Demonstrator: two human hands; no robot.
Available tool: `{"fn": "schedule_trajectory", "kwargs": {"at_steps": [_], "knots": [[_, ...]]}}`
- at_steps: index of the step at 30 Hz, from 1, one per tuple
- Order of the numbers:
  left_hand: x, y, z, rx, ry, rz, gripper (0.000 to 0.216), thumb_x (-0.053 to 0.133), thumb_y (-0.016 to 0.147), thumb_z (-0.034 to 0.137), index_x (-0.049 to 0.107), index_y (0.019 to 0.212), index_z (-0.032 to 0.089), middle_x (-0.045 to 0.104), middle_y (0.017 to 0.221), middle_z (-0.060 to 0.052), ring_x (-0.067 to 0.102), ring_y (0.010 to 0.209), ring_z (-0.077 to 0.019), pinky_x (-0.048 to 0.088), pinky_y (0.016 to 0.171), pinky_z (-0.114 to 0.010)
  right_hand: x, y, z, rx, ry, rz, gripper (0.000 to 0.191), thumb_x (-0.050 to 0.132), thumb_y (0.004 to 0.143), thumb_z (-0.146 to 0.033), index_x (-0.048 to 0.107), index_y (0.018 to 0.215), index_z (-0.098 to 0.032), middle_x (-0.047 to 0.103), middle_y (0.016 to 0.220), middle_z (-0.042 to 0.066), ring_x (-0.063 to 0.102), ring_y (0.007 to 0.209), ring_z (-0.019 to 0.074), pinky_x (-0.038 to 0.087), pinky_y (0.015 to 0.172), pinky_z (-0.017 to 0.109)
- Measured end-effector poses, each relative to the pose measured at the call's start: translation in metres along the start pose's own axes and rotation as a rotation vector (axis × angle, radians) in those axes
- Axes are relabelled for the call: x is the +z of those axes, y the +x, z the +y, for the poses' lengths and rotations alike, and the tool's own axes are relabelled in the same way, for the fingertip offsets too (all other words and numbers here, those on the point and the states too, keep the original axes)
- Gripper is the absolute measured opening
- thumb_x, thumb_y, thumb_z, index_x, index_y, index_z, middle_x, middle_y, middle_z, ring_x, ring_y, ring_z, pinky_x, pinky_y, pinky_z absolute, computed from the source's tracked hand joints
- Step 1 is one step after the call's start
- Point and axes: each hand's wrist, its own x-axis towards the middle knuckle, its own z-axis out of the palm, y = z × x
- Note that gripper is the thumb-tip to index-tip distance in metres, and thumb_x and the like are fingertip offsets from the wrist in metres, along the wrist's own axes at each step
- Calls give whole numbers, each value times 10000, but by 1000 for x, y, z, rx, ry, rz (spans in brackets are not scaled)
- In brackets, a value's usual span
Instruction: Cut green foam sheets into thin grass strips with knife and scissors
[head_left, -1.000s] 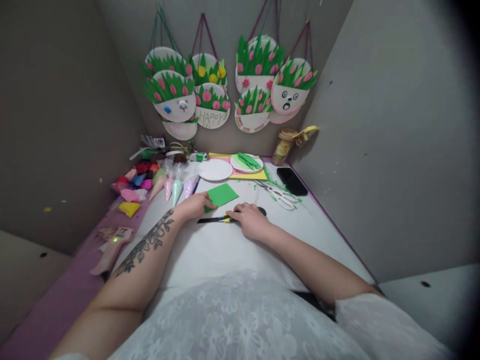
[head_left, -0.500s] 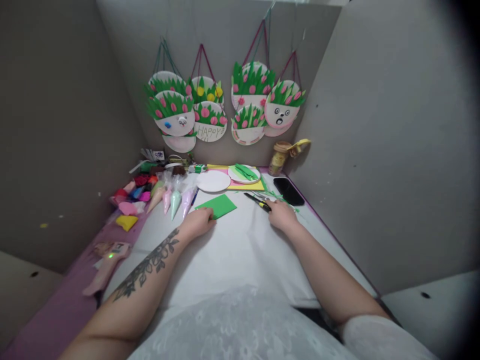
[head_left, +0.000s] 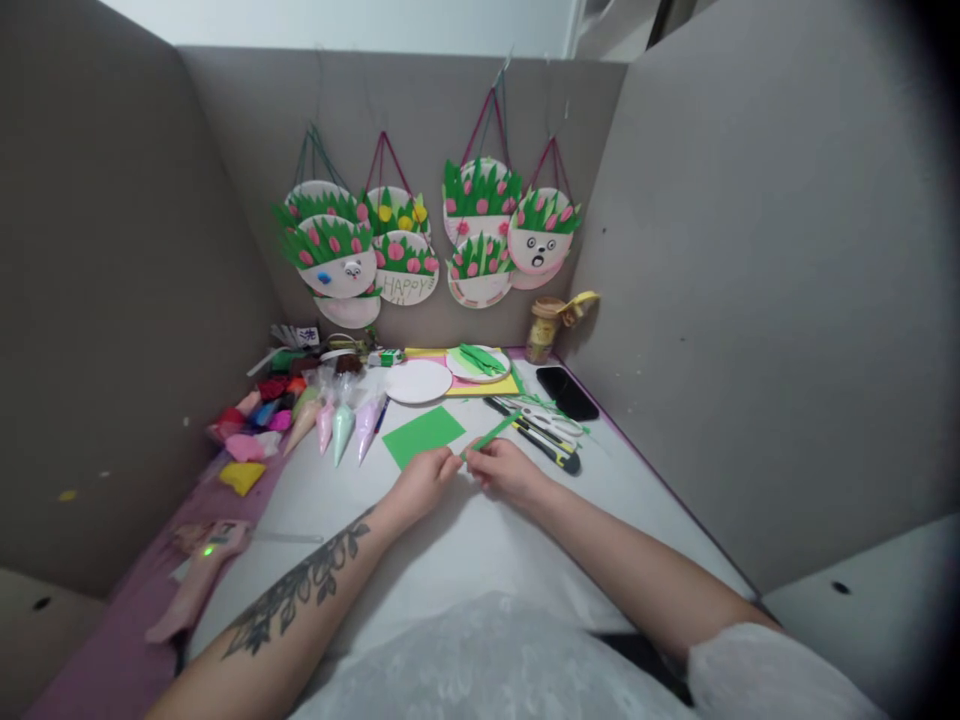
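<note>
My right hand [head_left: 508,468] pinches a narrow green paper strip [head_left: 491,436] that slants up to the right. Close beside it, my left hand [head_left: 422,481] has its fingers curled at the strip's near end, just below a green paper sheet [head_left: 424,436] lying flat on the white table [head_left: 450,540]. A black and yellow craft knife [head_left: 544,445] lies to the right of my right hand, next to white scissors [head_left: 547,420].
Behind the sheet are a white paper plate [head_left: 418,381], a plate with green strips [head_left: 478,362] on yellow paper, a black phone [head_left: 567,392] and a jar [head_left: 541,329]. Pastel piping cones [head_left: 341,425] and coloured clay [head_left: 259,410] crowd the left. Decorated plates [head_left: 405,250] hang on the back wall.
My right hand put the craft knife down at the right and came back to the middle holding a green strip. My left hand left the green sheet and moved to the strip.
</note>
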Motion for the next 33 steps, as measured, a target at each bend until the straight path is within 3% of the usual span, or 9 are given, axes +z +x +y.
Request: {"fn": "schedule_trajectory", "kwargs": {"at_steps": [4,9,14,20,25,29,33], "knots": [[-2,-5,6,-3,11,-14,351,393,888,397,486,616,195,526,580,6,456,577,-146,284,571,-252,-3,2,-9,-22,85,92,351,742,629,-454,548,588,-165,450,432,-60,353,379,57,231,378,201],[-15,-5,0,-1,24,-29,347,396,877,403,464,605,199,510,578,13,452,581,-147,278,566,-256,-32,8,-22,-60,165,335,373,779,546,-428,500,572,-182,471,439,-60,360,381,55,210,365,194],[-24,-3,-5,-5,0,-19,343,392,858,403,430,581,203,479,553,20,443,573,-146,283,556,-259,-48,7,-26,-50,259,381,375,794,531,-394,500,637,-185,484,466,-71,377,384,47,205,359,168],[-36,-2,-6,-105,-193,225,338,417,828,422,499,596,190,525,560,11,469,566,-141,342,559,-258,-49,8,-28,-93,452,493,374,801,559,-354,499,730,-211,608,592,-41,551,490,87,393,425,179],[-18,-5,7,-88,-391,280,273,608,726,406,687,836,169,713,861,-52,605,758,-178,457,694,-275,-20,0,-20,-68,321,223,385,802,585,-392,508,748,-203,703,736,22,680,654,163,465,503,214],[-5,-10,16,-157,-416,279,323,592,745,456,663,648,157,662,649,-35,578,638,-166,439,611,-268,4,-8,-10,-113,94,73,316,731,679,-403,518,762,-185,703,700,25,662,603,146,474,533,228],[-12,-13,20,-166,-385,357,333,588,749,453,610,578,168,605,577,-14,543,590,-147,419,582,-256,4,-11,-12,-158,-146,38,192,643,746,-343,535,746,-185,673,677,4,625,572,130,469,542,237]]}}
